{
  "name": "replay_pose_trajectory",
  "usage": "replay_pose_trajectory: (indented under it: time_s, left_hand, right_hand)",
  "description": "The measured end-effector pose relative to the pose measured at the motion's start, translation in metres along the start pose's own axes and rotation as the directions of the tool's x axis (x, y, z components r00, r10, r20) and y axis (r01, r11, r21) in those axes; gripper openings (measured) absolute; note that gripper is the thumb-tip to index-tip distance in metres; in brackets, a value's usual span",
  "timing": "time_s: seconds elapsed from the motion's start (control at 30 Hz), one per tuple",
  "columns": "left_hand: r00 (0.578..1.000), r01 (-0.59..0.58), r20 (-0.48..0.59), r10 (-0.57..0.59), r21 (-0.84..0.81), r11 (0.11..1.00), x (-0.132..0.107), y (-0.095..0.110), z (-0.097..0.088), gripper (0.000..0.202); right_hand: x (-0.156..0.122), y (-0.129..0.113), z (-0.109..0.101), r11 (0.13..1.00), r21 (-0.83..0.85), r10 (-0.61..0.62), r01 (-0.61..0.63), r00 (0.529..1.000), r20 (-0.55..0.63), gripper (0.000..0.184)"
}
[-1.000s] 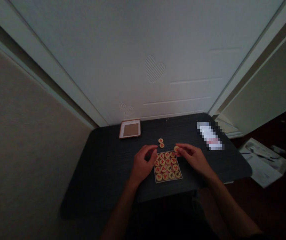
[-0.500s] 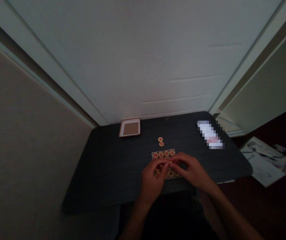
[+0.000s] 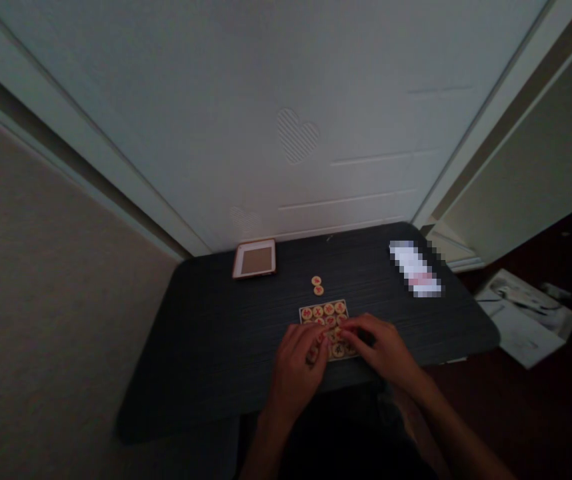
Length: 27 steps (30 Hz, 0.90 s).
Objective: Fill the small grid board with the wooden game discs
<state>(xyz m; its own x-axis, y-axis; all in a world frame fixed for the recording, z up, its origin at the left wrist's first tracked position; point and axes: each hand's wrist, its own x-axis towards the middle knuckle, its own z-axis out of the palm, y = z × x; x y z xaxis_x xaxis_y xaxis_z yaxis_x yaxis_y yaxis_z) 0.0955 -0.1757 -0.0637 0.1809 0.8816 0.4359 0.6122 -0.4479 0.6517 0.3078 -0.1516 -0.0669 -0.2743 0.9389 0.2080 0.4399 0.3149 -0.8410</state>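
Note:
A small square tray [image 3: 324,309] packed with round wooden game discs marked in red and black lies near the front of a dark table [image 3: 216,333]. My left hand [image 3: 299,370] rests on the tray's near left part, fingers curled down onto the discs. My right hand [image 3: 383,350] lies on the tray's right side, fingertips pinched over the discs in the middle. What the fingers hold, if anything, is hidden. Two loose discs [image 3: 317,285] lie on the table just beyond the tray.
A square lid or box with a brown inside and pale rim [image 3: 255,259] sits at the table's back left. A blurred white packet [image 3: 415,268] lies at the back right. A white door stands behind the table. Papers [image 3: 526,313] lie on the floor at right.
Both hands have come from the tray's far corners down onto its near half and closer together. My right hand no longer shows the disc it held beside the tray.

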Motion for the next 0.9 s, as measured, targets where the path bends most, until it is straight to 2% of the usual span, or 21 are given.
replay_pose_trajectory:
  time_s: [0.13, 0.3, 0.53, 0.67, 0.77, 0.9]
  left_hand:
    - [0.999, -0.029, 0.043, 0.027, 0.051, 0.998, -0.007, -0.008, -0.006, 0.023]
    - [0.996, -0.06, 0.071, 0.054, 0.082, 0.995, -0.011, -0.005, -0.009, 0.02]
    - [0.979, -0.155, 0.155, 0.134, 0.134, 0.979, -0.01, 0.003, -0.004, 0.025]
    - [0.969, -0.199, 0.182, 0.168, 0.165, 0.966, -0.011, 0.006, 0.003, 0.026]
    - [0.958, -0.23, 0.212, 0.193, 0.167, 0.959, -0.012, 0.006, 0.005, 0.027]
    - [0.956, -0.233, 0.218, 0.196, 0.16, 0.959, -0.015, 0.002, 0.004, 0.026]
  right_hand:
    - [-0.004, 0.003, 0.003, 0.992, -0.076, -0.097, 0.101, 0.994, 0.057, 0.013]
    - [-0.006, 0.002, 0.008, 0.963, -0.166, -0.185, 0.213, 0.968, 0.167, 0.011]
    - [-0.014, 0.013, 0.012, 0.954, -0.228, -0.185, 0.196, 0.98, 0.069, 0.015]
    - [-0.018, 0.021, 0.008, 0.951, -0.245, -0.197, 0.188, 0.98, -0.013, 0.032]
    - [-0.018, 0.029, 0.005, 0.929, -0.282, -0.247, 0.241, 0.969, 0.015, 0.042]
    - [-0.02, 0.04, 0.003, 0.917, -0.298, -0.268, 0.263, 0.963, 0.025, 0.04]
